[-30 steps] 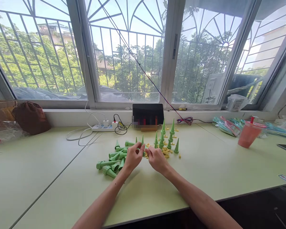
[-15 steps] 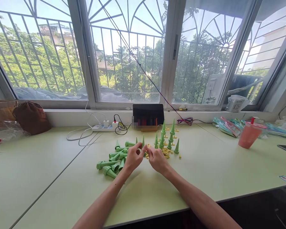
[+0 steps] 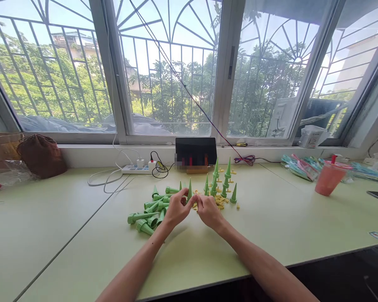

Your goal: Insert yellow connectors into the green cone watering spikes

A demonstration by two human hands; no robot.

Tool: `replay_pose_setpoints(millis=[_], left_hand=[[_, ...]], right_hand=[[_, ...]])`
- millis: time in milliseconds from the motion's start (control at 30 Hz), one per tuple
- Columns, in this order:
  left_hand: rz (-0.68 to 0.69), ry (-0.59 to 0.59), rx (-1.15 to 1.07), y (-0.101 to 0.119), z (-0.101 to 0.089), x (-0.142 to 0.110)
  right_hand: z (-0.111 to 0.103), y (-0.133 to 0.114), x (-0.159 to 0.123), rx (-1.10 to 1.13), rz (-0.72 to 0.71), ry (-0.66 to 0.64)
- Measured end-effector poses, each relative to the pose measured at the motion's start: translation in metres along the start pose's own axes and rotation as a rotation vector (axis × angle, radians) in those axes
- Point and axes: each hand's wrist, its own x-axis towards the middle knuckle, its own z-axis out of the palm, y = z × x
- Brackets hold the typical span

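A green spike (image 3: 190,189) sits in the grip of my left hand (image 3: 178,205), left of the yellow pile (image 3: 219,203); my right hand (image 3: 208,211) is pinched closed, contents unclear to me. Behind the pile, stacked spikes (image 3: 226,184) bearing yellow fittings (image 3: 233,172) look finished; leftward, loose spikes (image 3: 153,206) await.

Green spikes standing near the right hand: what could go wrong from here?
The upright green spikes stand just beyond the right hand, so a stray knock might topple some. Loose yellow pieces lie heaped beside that hand and could scatter if brushed. The left hand holds a spike close to the lying green spikes; its forearm might nudge those.
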Motion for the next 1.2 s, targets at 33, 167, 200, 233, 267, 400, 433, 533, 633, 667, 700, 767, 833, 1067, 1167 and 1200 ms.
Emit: replay_pose_setpoints(millis=[33, 167, 200, 233, 267, 400, 433, 533, 633, 667, 700, 767, 833, 1067, 1167, 1200], left_hand=[[-0.002, 0.004, -0.001, -0.0004, 0.0004, 0.0001], [-0.007, 0.016, 0.001, -0.0026, 0.0020, 0.0008], [-0.007, 0.018, 0.002, -0.0031, 0.0024, 0.0009], [-0.007, 0.021, 0.004, -0.0037, 0.0027, 0.0010], [-0.007, 0.025, 0.006, -0.0042, 0.0030, 0.0010], [-0.011, 0.037, 0.022, -0.0054, 0.0039, 0.0008], [-0.013, 0.040, 0.026, -0.0053, 0.0041, 0.0007], [-0.018, 0.045, 0.035, -0.0045, 0.0042, 0.0005], [-0.017, 0.049, 0.042, -0.0037, 0.0043, 0.0003], [-0.016, 0.051, 0.042, -0.0035, 0.0045, 0.0003], [-0.014, 0.052, 0.042, -0.0034, 0.0047, 0.0002], [-0.013, 0.053, 0.040, -0.0033, 0.0052, 0.0000], [-0.015, 0.057, 0.042, -0.0033, 0.0059, -0.0003], [-0.013, 0.053, 0.062, -0.0045, 0.0069, -0.0003], [-0.011, 0.062, 0.080, -0.0044, 0.0067, -0.0002], [-0.009, 0.066, 0.086, -0.0042, 0.0068, -0.0002]], right_hand=[[0.0001, 0.0001, 0.0001, -0.003, 0.003, 0.001], [0.0006, 0.0000, 0.0009, -0.012, 0.013, 0.004], [0.0006, -0.0001, 0.0010, -0.012, 0.011, 0.004], [0.0007, -0.0002, 0.0010, -0.013, 0.009, 0.005], [0.0006, -0.0004, 0.0010, -0.015, 0.009, 0.006], [-0.0001, -0.0012, 0.0006, -0.018, 0.010, 0.003], [-0.0003, -0.0014, 0.0005, -0.014, 0.008, 0.003], [-0.0010, -0.0021, 0.0005, -0.005, 0.002, 0.002], [-0.0014, -0.0027, 0.0008, -0.011, 0.009, 0.000], [-0.0014, -0.0028, 0.0009, -0.011, 0.010, 0.000], [-0.0015, -0.0030, 0.0010, -0.010, 0.012, 0.000], [-0.0013, -0.0031, 0.0010, -0.005, 0.012, 0.000], [-0.0008, -0.0031, 0.0009, -0.003, 0.009, 0.003], [0.0014, -0.0015, 0.0008, -0.028, 0.007, 0.007], [0.0016, -0.0013, 0.0010, -0.043, 0.009, 0.008], [0.0018, -0.0012, 0.0011, -0.048, 0.009, 0.008]])
